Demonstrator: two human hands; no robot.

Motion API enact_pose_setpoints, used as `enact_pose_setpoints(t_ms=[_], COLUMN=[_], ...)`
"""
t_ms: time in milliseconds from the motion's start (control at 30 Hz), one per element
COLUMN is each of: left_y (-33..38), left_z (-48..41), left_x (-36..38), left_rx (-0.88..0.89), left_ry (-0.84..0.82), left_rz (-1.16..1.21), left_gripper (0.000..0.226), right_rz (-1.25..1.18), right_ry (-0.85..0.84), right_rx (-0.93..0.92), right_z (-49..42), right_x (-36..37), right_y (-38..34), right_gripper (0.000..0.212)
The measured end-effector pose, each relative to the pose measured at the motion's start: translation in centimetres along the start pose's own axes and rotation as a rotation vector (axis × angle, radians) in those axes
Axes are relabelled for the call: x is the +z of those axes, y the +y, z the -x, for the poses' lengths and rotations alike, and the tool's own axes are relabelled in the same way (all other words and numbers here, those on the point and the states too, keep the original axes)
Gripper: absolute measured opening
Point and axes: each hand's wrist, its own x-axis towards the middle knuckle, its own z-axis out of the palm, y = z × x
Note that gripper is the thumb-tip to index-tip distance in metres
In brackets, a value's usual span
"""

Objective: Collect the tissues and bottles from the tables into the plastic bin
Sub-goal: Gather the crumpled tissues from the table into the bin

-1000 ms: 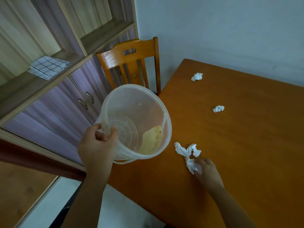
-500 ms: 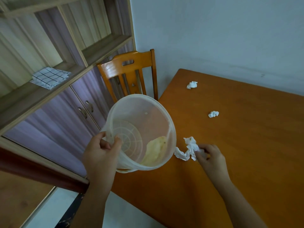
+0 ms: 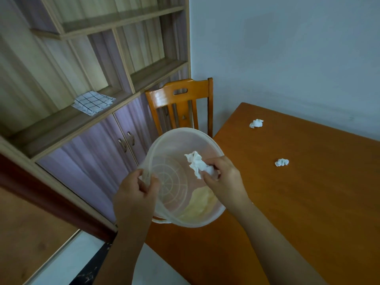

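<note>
The plastic bin (image 3: 174, 145) hangs left of the table (image 3: 308, 202), two tissues (image 3: 256, 123) lying far right.

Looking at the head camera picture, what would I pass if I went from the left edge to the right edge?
Checked cloth on the shelf → cupboard door handles → left hand gripping the plastic bin rim → right hand holding a crumpled tissue over the bin → far tissue on the table → nearer tissue.
</note>
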Motion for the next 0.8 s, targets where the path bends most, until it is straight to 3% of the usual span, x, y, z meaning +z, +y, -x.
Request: enact_pose_setpoints(t_ms=[233, 467, 667, 800], left_y=[-0.3, -1.5, -1.6, -1.2], left_z=[-0.7, -1.9, -2.5, -3.0], left_x=[0.2, 1.0, 1.7, 2.4], left_rx=[-0.06, -0.232, -0.26, -0.243], left_ry=[0.046, 0.131, 0.198, 0.184], left_rz=[-0.088, -0.046, -0.039, -0.047], left_gripper=[0.006, 0.011, 0.017, 0.016], right_rz=[0.021, 0.077, 0.213, 0.275], right_ry=[-0.091, 0.025, 0.034, -0.068], right_rx=[-0.017, -0.044, 0.154, 0.332], right_z=[-1.2, -1.2, 0.4, 1.9], right_x=[0.9, -0.7, -2.9, -2.4], right_y=[0.8, 4.1, 11.4, 16.0], right_gripper=[0.032, 0.026, 0.027, 0.032])
